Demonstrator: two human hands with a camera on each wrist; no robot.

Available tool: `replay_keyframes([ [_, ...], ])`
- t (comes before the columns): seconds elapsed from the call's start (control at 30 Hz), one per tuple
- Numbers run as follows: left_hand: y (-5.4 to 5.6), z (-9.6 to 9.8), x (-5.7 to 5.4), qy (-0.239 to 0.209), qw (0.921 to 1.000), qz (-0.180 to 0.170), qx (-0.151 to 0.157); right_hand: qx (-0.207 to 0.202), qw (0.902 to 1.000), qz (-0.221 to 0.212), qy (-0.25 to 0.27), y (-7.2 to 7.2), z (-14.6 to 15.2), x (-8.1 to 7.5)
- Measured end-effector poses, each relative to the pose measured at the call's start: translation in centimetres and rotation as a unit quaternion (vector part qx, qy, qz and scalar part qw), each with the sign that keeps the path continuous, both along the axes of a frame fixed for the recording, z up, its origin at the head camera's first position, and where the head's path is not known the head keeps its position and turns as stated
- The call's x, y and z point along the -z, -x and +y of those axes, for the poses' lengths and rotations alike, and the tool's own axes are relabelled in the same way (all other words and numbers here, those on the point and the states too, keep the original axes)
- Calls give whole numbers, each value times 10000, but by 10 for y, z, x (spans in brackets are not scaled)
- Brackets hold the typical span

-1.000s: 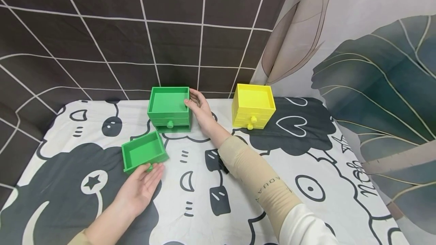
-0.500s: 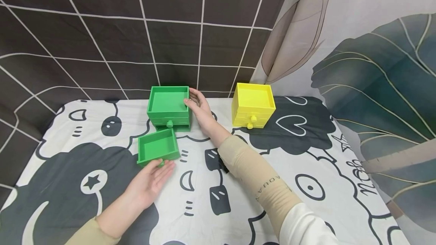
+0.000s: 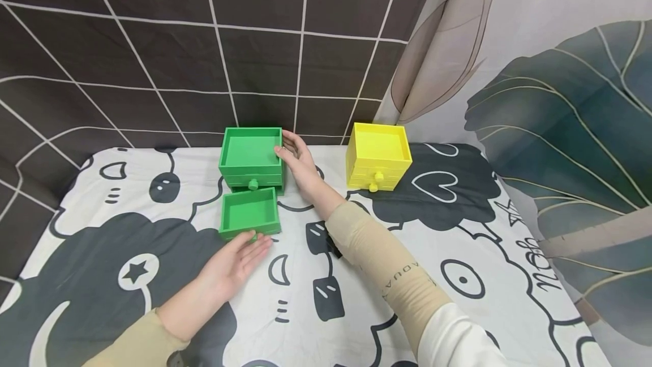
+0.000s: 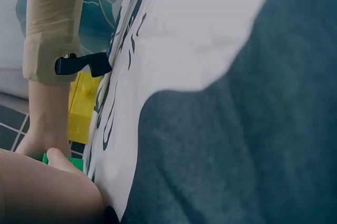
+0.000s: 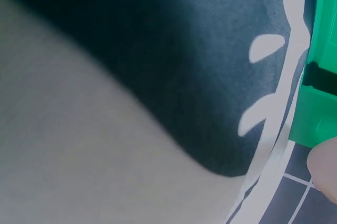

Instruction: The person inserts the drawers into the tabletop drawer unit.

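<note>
In the head view, a small green drawer [image 3: 249,211] sits on the patterned cloth just in front of a green cabinet [image 3: 253,149]. My left hand [image 3: 226,268] pinches the drawer's front at its knob, which the fingers mostly hide. The drawer lines up closely with the dark slot under the cabinet's upper drawer. My right hand [image 3: 301,166] grips the cabinet's right side, thumb on the top rim and fingers toward the back. Part of the green cabinet [image 5: 321,23] shows at the edge of the right wrist view.
A yellow drawer cabinet [image 3: 379,157] stands to the right of the green one. Behind both hangs a dark cloth with white grid lines [image 3: 265,61]. A black-and-white cloth [image 3: 407,276] covers the surface.
My left hand has moved the green drawer right and toward the green cabinet, turning it straighter to the cabinet's front. The right hand has stayed on the cabinet.
</note>
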State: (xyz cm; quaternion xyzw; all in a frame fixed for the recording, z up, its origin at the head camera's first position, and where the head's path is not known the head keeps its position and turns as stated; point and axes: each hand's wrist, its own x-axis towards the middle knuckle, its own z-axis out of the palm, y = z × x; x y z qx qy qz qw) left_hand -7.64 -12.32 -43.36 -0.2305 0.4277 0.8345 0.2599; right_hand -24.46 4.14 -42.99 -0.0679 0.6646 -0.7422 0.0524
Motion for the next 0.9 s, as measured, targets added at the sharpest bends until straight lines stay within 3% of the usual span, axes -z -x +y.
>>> replay_keyframes([
  [0.47,12,4,-2,106,9999,51,100,-2,9999,18,-101,-1,0,-2],
  [0.9,14,-2,-2,19,9996,172,238,-46,9999,1,-141,-2,1,-2],
])
